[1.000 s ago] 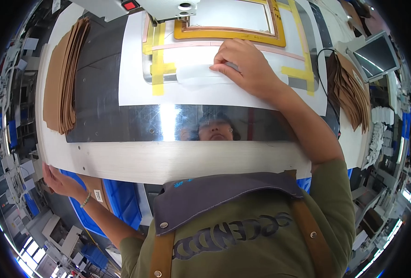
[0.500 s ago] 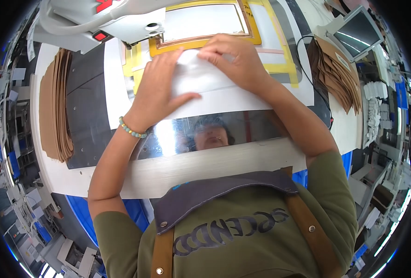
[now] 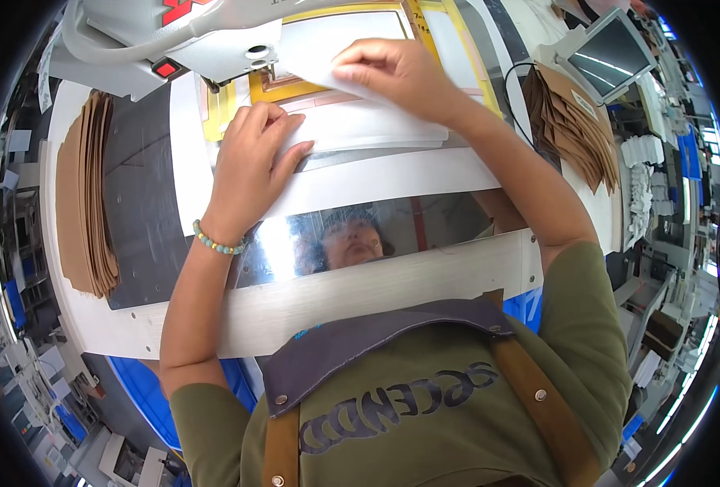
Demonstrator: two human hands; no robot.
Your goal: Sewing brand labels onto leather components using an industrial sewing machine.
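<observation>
My right hand (image 3: 396, 81) pinches a thin white sheet (image 3: 311, 71), holding it raised at a slant over a yellow-rimmed rectangular frame (image 3: 280, 91). My left hand (image 3: 250, 166), wearing a bead bracelet, rests with fingers apart and slightly bent on the white material (image 3: 368, 130) just below that frame. Yellow tape strips (image 3: 211, 126) and a pink strip lie around the frame, partly covered. The grey-white machine head (image 3: 112, 49) overhangs the frame's left part, close to the raised sheet.
Brown paper pieces are stacked at the left (image 3: 82, 199) and right (image 3: 571, 122). A small monitor (image 3: 607, 57) and a cable stand at upper right. A shiny metal plate (image 3: 449, 219) spans the front of the bench, with a blue bin (image 3: 140, 390) below.
My left hand has come up from the bench's lower left onto the white material. My right hand has moved up and left, lifting a sheet off the layers.
</observation>
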